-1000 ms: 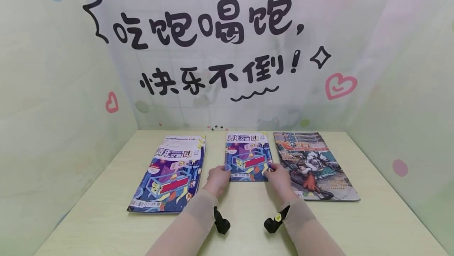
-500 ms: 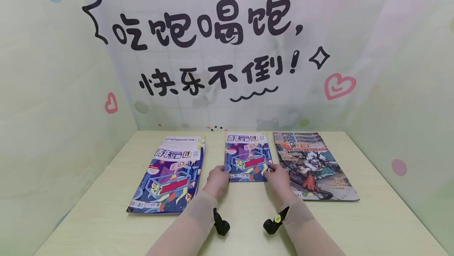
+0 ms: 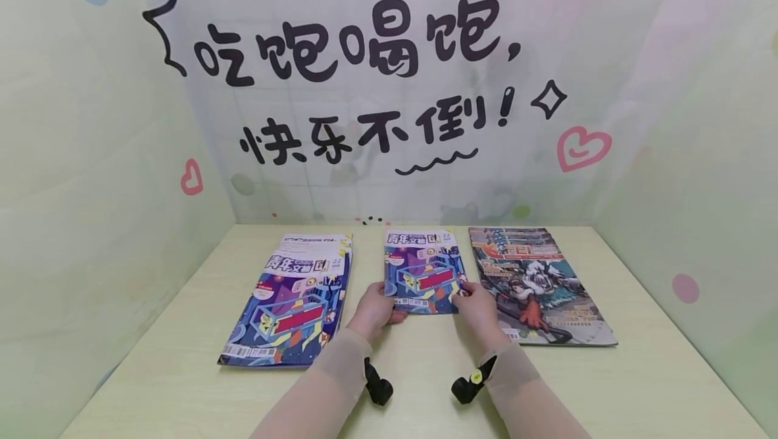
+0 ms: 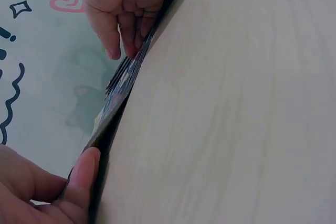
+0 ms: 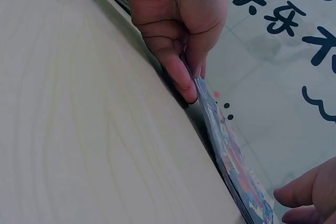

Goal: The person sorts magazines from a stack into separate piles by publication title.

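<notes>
A purple-blue magazine (image 3: 422,270) with a boxed cover picture lies at the middle back of the table. My left hand (image 3: 372,311) grips its left side near the front corner, with fingers showing beneath the front edge. My right hand (image 3: 477,307) pinches the right side, thumb on the cover. In the right wrist view the left hand (image 5: 178,30) has the magazine's edge (image 5: 226,145) between thumb and fingers, and the right hand (image 5: 310,195) shows at the lower corner. The left wrist view shows the magazine edge-on, front edge lifted above the table.
On the left lies a stack of magazines (image 3: 292,304), its top cover matching the middle one. To the right are overlapping magazines (image 3: 541,283) with a dark illustrated cover. Behind the pale wooden table (image 3: 419,385) stands a printed backdrop (image 3: 340,196), with side walls.
The middle magazine has shifted slightly toward me, its front edge tipping up. Left-hand fingers now show under that edge. The other magazines have stayed put.
</notes>
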### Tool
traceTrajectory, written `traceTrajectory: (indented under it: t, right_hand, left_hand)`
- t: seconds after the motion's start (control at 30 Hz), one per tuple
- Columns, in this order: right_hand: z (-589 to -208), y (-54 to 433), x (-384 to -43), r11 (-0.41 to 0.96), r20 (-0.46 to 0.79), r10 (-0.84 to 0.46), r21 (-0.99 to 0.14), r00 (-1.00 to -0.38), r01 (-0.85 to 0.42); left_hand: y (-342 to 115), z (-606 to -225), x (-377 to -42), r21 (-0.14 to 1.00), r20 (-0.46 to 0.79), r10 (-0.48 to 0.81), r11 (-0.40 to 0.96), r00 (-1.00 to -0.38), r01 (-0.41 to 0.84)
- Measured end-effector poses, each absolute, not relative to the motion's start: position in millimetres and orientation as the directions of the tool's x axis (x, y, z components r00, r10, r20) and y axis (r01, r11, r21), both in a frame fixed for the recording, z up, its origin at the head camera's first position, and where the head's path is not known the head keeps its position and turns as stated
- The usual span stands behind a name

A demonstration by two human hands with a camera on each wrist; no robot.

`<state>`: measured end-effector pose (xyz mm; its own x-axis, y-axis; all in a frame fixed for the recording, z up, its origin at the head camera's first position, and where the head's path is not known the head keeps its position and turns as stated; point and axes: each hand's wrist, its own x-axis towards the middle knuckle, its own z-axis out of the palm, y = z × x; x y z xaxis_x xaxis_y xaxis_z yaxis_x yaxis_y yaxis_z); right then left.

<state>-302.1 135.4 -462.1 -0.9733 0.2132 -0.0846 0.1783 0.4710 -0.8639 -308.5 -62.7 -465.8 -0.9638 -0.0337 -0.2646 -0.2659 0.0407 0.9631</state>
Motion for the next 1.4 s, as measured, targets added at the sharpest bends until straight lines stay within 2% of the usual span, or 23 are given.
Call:
traceTrajectory:
  t: [0.27,0.47,0.97,1.2,1.4]
  right_hand:
    - [-464.8,136.2,-301.9,0.464,-0.052,0.208,-0.874,-0.977,0.145]
    - [-467.4,139.3,-301.0,0.358,-0.056,0.217,-0.924,-0.975,0.133]
    - [-473.1,139.4,-301.9,0.001,-0.142,0.231,-0.989,-0.963,0.146]
    - [-472.0,141.5,-302.6,0.049,-0.149,0.206,-0.986,-0.967,0.162]
    - [-471.0,142.8,-301.9,0.078,-0.177,0.179,-0.978,-0.968,0.193]
  left_hand:
    - [-66.2,-469.3,-309.7,0.947,-0.294,-0.024,-0.142,-0.956,-0.288]
    - [-67.6,-466.9,-308.4,0.935,-0.305,-0.029,-0.2,-0.952,-0.294]
    - [-73.1,-467.4,-308.0,0.935,-0.314,-0.032,-0.183,-0.949,-0.303]
    - [-72.6,-469.1,-308.9,0.946,-0.302,-0.06,-0.139,-0.951,-0.292]
    - [-74.0,-467.5,-308.8,0.953,-0.303,-0.064,-0.049,-0.951,-0.3]
